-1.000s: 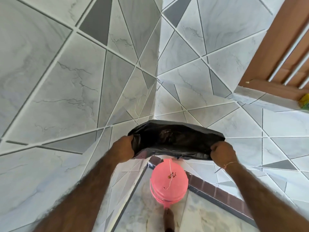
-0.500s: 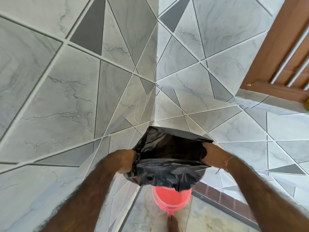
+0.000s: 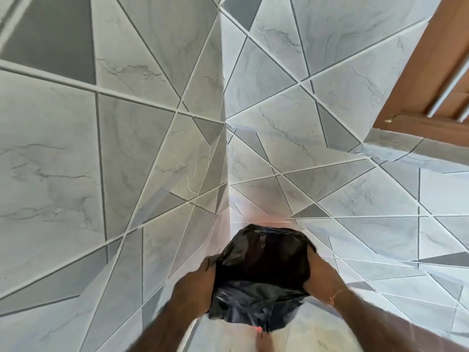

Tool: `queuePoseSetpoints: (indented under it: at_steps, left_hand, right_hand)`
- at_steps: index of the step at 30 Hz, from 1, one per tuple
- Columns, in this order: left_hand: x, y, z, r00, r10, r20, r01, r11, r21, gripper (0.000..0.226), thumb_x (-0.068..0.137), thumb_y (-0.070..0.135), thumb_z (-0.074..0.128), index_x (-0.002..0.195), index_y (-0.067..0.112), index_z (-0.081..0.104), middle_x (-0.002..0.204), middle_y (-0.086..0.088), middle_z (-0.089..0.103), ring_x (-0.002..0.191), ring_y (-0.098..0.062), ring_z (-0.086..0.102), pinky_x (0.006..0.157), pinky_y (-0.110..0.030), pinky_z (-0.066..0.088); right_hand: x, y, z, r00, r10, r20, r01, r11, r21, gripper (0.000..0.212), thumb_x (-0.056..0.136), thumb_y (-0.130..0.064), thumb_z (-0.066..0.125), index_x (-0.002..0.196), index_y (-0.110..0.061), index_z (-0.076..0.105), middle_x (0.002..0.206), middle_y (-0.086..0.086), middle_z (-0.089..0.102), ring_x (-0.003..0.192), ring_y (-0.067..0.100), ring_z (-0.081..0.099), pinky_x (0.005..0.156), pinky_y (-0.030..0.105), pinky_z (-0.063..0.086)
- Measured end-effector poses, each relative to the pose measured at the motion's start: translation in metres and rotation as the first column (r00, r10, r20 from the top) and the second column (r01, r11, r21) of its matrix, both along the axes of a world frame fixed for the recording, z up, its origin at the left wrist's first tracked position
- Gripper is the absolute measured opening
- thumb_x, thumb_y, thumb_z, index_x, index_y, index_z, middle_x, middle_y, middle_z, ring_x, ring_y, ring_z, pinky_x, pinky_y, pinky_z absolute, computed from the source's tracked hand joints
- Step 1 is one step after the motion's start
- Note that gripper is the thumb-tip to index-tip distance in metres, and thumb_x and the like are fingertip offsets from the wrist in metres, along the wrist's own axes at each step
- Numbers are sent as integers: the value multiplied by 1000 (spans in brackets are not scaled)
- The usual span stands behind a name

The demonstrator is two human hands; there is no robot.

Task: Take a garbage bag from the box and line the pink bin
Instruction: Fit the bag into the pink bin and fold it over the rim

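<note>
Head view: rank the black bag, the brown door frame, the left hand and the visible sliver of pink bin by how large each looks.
1. Door frame, though cut off by the picture edge.
2. Bag.
3. Left hand, partly tucked behind the bag's rim.
4. Pink bin, only a tiny sliver under the bag; the rest is hidden.

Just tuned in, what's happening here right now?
A person is holding a black garbage bag open with both hands, the left hand and right hand gripping opposite sides of its mouth. It hangs in a tiled corner. The pink bin is almost fully hidden beneath it, so the lining can't be judged.
</note>
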State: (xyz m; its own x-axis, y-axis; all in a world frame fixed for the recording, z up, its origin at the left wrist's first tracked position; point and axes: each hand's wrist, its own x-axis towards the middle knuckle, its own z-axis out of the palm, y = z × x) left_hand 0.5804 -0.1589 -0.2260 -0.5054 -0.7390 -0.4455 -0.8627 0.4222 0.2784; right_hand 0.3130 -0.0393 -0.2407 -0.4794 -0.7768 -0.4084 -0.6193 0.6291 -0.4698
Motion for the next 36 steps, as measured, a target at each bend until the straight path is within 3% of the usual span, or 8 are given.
queuePoseSetpoints:
  at_steps: [4,8,14,21,24,27,30,36]
  left_hand:
    - [-22,2,-50,990,33,-140,-30,999,27,68,92,7,47,152,24,21,156,-6,26,120,-35,57,94,-42,51]
    - [-34,-6,-96,929,104,-356,-81,994,79,55,92,54,30,144,42,21,157,4,33,127,-32,55,106,-52,44]
    - [-55,4,-151,933,9,-361,-15,1000,-12,54,101,33,29,149,44,6,160,19,4,129,-19,53,104,-29,42]
    - [-92,-15,-231,880,173,-443,-95,977,193,69,86,1,58,141,30,29,144,-1,44,131,20,26,108,1,13]
    - [-108,-23,-263,885,159,-438,-80,978,195,72,88,2,58,133,47,24,135,17,39,116,29,23,97,10,13]
    - [-131,-11,-279,884,60,-464,76,960,270,70,90,2,54,133,48,23,121,40,32,119,16,35,103,3,21]
    - [-150,4,-311,950,19,-312,115,907,405,83,87,6,54,146,44,10,159,6,13,147,-21,22,119,-30,24]
    - [-171,-29,-370,904,171,-391,-2,918,396,92,80,29,69,151,34,11,157,8,22,141,-13,31,116,-29,30]
  right_hand:
    - [-5,-6,-40,997,-67,-24,65,996,-57,95,66,-8,51,152,-31,17,145,3,52,108,38,64,92,37,52]
    - [-20,-10,-69,984,-149,-96,133,979,-157,103,60,6,44,152,-31,12,147,5,48,99,43,61,78,46,55]
    - [-27,-2,-116,984,-173,-36,171,983,-62,106,66,1,42,152,-39,-6,147,8,47,96,42,65,76,45,54]
    - [-20,-47,-189,979,-168,113,158,983,91,105,77,-23,51,146,-44,-25,134,12,60,107,42,63,85,41,51]
    - [-14,-65,-227,979,-85,183,57,987,153,106,78,-31,59,148,-41,-21,139,10,57,103,38,66,84,44,55]
    - [-13,-73,-249,971,27,238,-85,968,236,103,82,-29,61,150,-38,-17,124,11,65,92,36,68,77,41,58]
    - [-33,-73,-270,978,101,180,-162,916,367,99,83,-23,58,153,-31,-12,127,14,63,95,37,66,77,39,55]
    - [-86,-74,-326,991,-86,-100,114,942,314,86,76,-4,48,150,-25,9,141,10,53,94,45,66,73,43,54]
